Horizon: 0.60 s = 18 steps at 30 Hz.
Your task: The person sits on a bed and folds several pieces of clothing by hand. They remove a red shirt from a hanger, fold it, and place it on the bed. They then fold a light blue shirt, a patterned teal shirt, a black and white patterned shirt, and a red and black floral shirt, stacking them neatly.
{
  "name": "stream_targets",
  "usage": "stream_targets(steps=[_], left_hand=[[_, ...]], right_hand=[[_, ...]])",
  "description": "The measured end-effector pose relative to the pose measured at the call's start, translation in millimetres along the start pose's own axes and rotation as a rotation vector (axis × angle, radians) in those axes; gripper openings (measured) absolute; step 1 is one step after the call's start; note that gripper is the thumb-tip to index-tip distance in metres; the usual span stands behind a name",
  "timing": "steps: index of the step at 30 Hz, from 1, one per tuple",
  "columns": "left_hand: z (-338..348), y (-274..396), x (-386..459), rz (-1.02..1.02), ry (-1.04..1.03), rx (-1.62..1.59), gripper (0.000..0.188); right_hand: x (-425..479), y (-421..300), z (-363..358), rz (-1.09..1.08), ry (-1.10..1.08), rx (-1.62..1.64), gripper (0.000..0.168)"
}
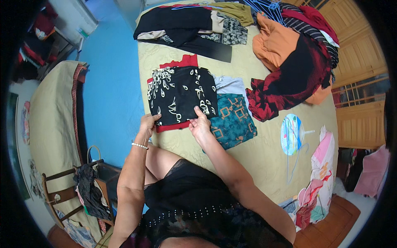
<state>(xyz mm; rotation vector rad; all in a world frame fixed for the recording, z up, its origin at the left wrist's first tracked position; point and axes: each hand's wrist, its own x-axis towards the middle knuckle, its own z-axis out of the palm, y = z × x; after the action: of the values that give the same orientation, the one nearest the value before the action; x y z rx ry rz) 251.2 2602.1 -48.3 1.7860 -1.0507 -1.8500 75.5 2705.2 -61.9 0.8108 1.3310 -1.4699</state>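
A folded black garment with white teardrop patterns point(183, 93) lies on top of a red garment point(173, 126), whose edges show above and below it. My left hand point(150, 121) grips the near left corner of the black garment, thumb on top. At its near right edge, my right hand point(199, 123) pinches the cloth, thumb on top and fingers curled below. Just right of it rests a folded teal garment with tan square patterns point(234, 119). Part of a pale grey-white garment point(231, 84) shows behind the teal one.
Black clothes point(176, 24) lie across the bed's point(263, 173) far end. An orange garment point(276, 43) and a red-and-black one point(288, 83) form a heap at right, near blue hangers point(269, 9). A round hand fan point(291, 133) lies nearer. A wooden chair point(62, 198) stands left.
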Motion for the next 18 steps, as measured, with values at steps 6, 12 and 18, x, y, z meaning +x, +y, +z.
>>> stream_targets(steps=[6,12,18], left_hand=[[2,15,-2,-0.016,-0.103,-0.125,0.01],[31,76,-43,0.093,-0.249,-0.528,0.023],[89,33,-117,0.443,-0.485,-0.529,0.032]], right_hand=[[-14,-14,27,-0.105,-0.166,0.097,0.049],[-75,-98,54,-0.492,-0.579,-0.064,0.013],[-94,-143,-66,-0.694,-1.045,0.076,0.036]])
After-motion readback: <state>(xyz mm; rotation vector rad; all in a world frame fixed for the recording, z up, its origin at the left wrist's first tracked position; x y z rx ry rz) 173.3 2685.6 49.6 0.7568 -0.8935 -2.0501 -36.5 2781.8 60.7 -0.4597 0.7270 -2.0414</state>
